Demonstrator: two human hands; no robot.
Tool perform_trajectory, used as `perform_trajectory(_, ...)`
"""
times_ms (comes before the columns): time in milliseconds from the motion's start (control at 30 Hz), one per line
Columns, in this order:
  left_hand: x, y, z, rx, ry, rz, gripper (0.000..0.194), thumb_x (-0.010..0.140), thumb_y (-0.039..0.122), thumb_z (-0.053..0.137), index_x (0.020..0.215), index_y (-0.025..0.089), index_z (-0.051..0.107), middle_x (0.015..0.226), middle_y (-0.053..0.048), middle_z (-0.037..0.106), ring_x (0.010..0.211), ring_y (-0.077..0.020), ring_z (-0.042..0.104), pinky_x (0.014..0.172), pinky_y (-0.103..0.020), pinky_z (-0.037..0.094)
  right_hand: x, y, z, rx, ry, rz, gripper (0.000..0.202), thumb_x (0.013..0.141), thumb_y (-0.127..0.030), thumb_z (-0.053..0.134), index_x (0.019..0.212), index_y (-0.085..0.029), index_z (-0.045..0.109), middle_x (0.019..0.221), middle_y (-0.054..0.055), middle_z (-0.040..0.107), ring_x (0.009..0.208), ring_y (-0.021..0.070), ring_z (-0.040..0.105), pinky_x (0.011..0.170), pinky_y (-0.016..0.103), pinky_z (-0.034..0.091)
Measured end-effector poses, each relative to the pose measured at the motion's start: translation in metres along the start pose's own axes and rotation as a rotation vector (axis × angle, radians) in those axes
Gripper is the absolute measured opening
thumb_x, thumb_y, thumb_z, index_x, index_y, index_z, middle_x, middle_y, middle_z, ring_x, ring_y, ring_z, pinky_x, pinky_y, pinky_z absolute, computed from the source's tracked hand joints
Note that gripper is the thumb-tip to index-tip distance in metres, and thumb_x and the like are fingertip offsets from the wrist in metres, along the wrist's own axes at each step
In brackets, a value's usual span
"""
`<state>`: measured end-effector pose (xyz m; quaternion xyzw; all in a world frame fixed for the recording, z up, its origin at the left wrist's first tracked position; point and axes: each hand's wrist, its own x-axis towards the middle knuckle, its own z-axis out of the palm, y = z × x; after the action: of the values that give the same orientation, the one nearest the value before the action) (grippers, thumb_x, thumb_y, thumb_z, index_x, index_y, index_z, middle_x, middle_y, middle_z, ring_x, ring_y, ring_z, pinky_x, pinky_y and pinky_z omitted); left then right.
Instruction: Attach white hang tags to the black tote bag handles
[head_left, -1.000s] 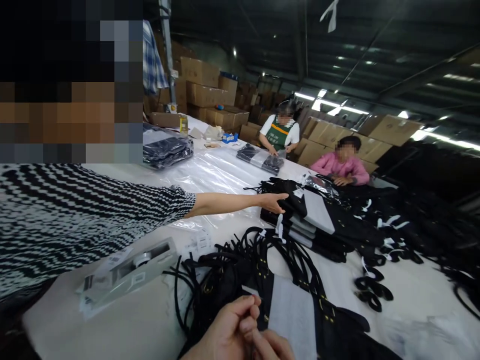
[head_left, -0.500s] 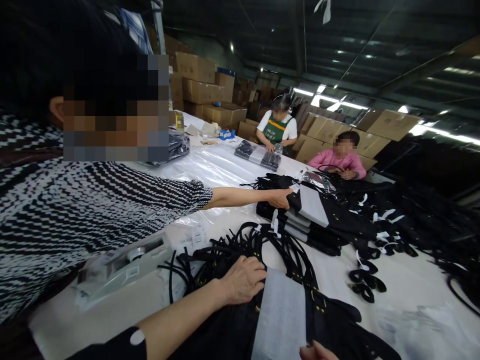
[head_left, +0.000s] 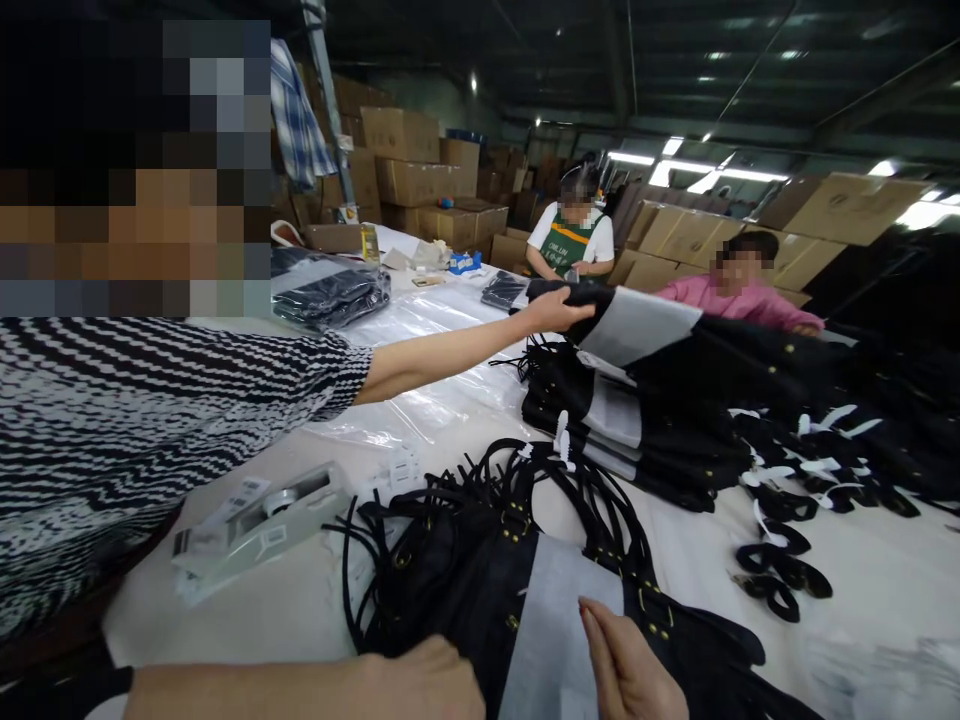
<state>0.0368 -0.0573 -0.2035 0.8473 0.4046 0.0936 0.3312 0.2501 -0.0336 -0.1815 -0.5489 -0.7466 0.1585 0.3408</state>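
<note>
Black bags [head_left: 450, 590] with looped handles and gold-coloured fittings lie piled in front of me. A pale grey wrapping strip [head_left: 559, 600] runs across the top one. My left hand [head_left: 439, 680] is low over the left part of the pile, its back toward me and its fingers hidden beneath it. My right hand [head_left: 634, 660] is over the strip's right edge, thumb and fingers pressed together. A small red spot shows at its fingertips; whether anything is pinched there I cannot make out. White tags [head_left: 562, 440] hang by the handles.
At left a co-worker's arm [head_left: 442, 355] reaches over the table, holding up a black bag [head_left: 645, 325] above a second stack [head_left: 615, 410]. A tray with a tape roll [head_left: 279, 502] is at left. Two people work at the far side, before cartons [head_left: 405, 135].
My left hand has drawn back from the handles toward me. My right hand has come further into view over the strip. The co-worker has lifted a bag off the second stack.
</note>
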Motion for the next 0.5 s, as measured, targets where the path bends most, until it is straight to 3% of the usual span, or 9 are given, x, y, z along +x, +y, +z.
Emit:
perform_trajectory(100, 0.038, -0.014, -0.019, -0.137, 0.369, -0.228, 0.023, 0.078, 0.02, 0.04, 0.057, 0.02, 0.049, 0.061, -0.002, 0.04, 0.057, -0.0162, 0.04, 0.063, -0.031, 0.035, 0.016, 0.012, 0.006, -0.294, -0.121, -0.082, 0.026, 0.087, -0.031, 0.036, 0.091, -0.021, 0.059, 0.073, 0.002, 0.062, 0.061, 0.0123, 0.061, 0.052, 0.018, 0.046)
perform_trajectory(167, 0.068, -0.029, -0.036, -0.216, 0.518, -0.393, 0.018, 0.071, 0.01, 0.041, 0.06, 0.017, 0.052, 0.07, -0.005, 0.044, 0.072, -0.019, 0.043, 0.074, -0.034, 0.035, 0.026, 0.011, 0.009, -0.478, -0.157, -0.051, 0.026, 0.087, -0.025, 0.033, 0.088, -0.023, 0.059, 0.071, 0.0, 0.06, 0.051, 0.0115, 0.058, 0.043, 0.02, 0.04)
perform_trajectory(300, 0.106, -0.053, -0.049, -0.36, 0.468, -0.574, 0.017, 0.058, 0.001, 0.047, 0.051, 0.015, 0.053, 0.069, -0.004, 0.048, 0.083, -0.022, 0.045, 0.083, -0.038, 0.033, 0.041, 0.003, 0.013, -0.666, -0.159, -0.036, 0.024, 0.082, -0.017, 0.034, 0.077, -0.021, 0.057, 0.067, 0.001, 0.058, 0.045, 0.0116, 0.054, 0.04, 0.023, 0.033)
perform_trajectory(500, 0.111, -0.053, -0.05, -0.696, 0.389, -0.65, 0.027, 0.052, -0.002, 0.043, 0.063, 0.013, 0.062, 0.058, 0.0, 0.058, 0.061, -0.0126, 0.053, 0.064, -0.025, 0.043, 0.043, 0.005, 0.022, -0.713, -0.06, -0.045, 0.024, 0.082, -0.015, 0.033, 0.077, -0.019, 0.056, 0.071, 0.004, 0.059, 0.052, 0.0127, 0.056, 0.042, 0.023, 0.031)
